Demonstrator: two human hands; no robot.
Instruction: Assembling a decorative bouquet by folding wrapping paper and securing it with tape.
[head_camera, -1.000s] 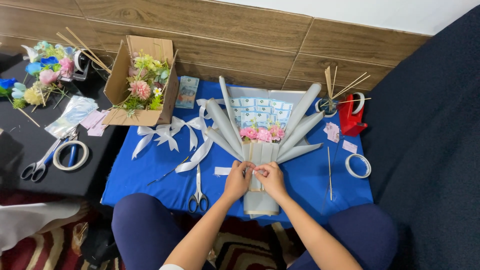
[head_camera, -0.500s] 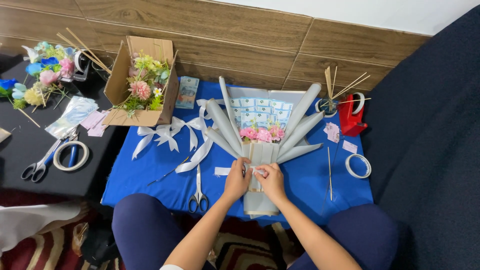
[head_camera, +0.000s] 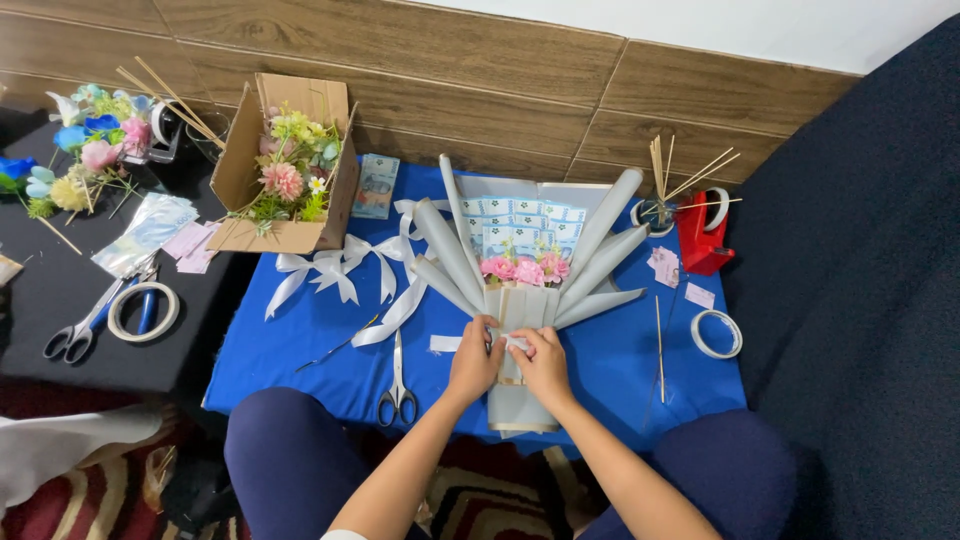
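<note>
A bouquet (head_camera: 520, 290) wrapped in grey paper lies flat on a blue cloth (head_camera: 300, 340), its stem end toward the person and its fanned paper cones spreading away toward the wooden wall panel (head_camera: 420, 60). Small pink flowers (head_camera: 525, 270) sit at its middle, with a fan of pale blue-green paper notes (head_camera: 525, 220) behind them. Both hands meet at the narrow neck of the bouquet: the left hand (head_camera: 474, 360) is closed with its fingers pinching a strip of white ribbon (head_camera: 445, 343) against the wrap, and the right hand (head_camera: 545, 365) is closed on the same spot just beside it, thumb and fingers pressed to the paper. The two hands touch or nearly touch. Just left of the left hand lies a pair of silver scissors (head_camera: 398, 385), blades pointing away from the person. Beyond them, loose white ribbon bows (head_camera: 340, 270) trail across the cloth. A cardboard box (head_camera: 250, 170) holding artificial flowers stands tilted at the cloth's far left corner. To the right of the bouquet lie a thin wooden stick (head_camera: 659, 345), a roll of clear tape (head_camera: 717, 333) and a red tape dispenser (head_camera: 700, 235). On a black surface (head_camera: 60, 290) to the far left are more flowers, blue-handled scissors (head_camera: 85, 325) and another tape ring (head_camera: 143, 310).
</note>
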